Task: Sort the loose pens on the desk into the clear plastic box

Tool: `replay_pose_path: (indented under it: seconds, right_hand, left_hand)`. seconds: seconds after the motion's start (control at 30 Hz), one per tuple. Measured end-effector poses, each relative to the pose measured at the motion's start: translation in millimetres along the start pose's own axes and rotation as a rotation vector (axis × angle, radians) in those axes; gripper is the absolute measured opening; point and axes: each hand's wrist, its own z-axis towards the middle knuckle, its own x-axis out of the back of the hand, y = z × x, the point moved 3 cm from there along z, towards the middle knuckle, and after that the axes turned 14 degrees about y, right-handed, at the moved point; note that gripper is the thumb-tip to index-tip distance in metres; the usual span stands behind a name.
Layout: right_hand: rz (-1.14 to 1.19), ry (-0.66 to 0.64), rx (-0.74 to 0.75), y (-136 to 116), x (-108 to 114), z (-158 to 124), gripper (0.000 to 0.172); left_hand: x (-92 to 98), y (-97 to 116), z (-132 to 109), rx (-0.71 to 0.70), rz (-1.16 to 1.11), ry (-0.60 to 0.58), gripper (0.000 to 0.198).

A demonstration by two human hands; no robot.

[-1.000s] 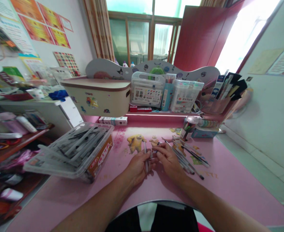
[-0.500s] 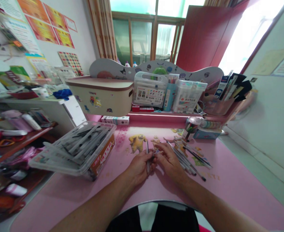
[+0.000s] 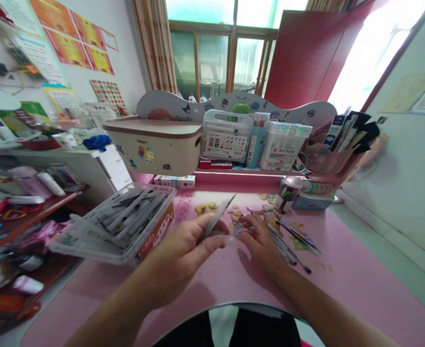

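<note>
My left hand (image 3: pixel 194 248) is closed around a translucent pen (image 3: pixel 215 220) with a dark tip, which slants up to the right above the table. My right hand (image 3: pixel 265 243) is low over the tabletop, its fingers bent and its thumb and forefinger apart. Beside that hand, on its right, several loose pens (image 3: pixel 282 246) lie in a spread bunch. To the left stands a clear plastic box (image 3: pixel 125 255) heaped with many pens (image 3: pixel 132 212). Cartoon figures (image 3: pixel 205 207) are printed on the pink table (image 3: pixel 212 284).
A lidded cream bin (image 3: pixel 154 154), clear marker cases (image 3: pixel 226 137) and a pen holder (image 3: pixel 330 159) line the back shelf. A jar of pens (image 3: pixel 286 195) and a blue box (image 3: pixel 311 201) stand back right. Cluttered shelves (image 3: pixel 34 212) are at left.
My hands were together around the pen and have separated. The left hand has moved left and turned, tilting the pen. The right hand has stayed near its place.
</note>
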Motion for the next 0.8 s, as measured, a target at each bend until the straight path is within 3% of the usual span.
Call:
replay_pose_path:
  seconds: [0.17, 0.27, 0.5, 0.8]
  right_hand:
    - [-0.01, 0.004, 0.042, -10, 1, -3, 0.031]
    - [0.001, -0.02, 0.061, -11, 0, -4, 0.031]
    - [0.019, -0.038, -0.002, -4, -2, -3, 0.028]
    - [0.011, -0.048, -0.001, -8, -1, -6, 0.029]
  left_hand:
    - [83.7, 4, -17, -0.094, 0.603, 0.354, 0.033]
    - [112.6, -10, -18, -0.073, 0.878, 0.487, 0.038]
    - [118.5, -37, -10, 0.022, 1.068, 0.426, 0.059]
    - [123.0, -37, -7, 0.044, 1.038, 0.43, 0.056]
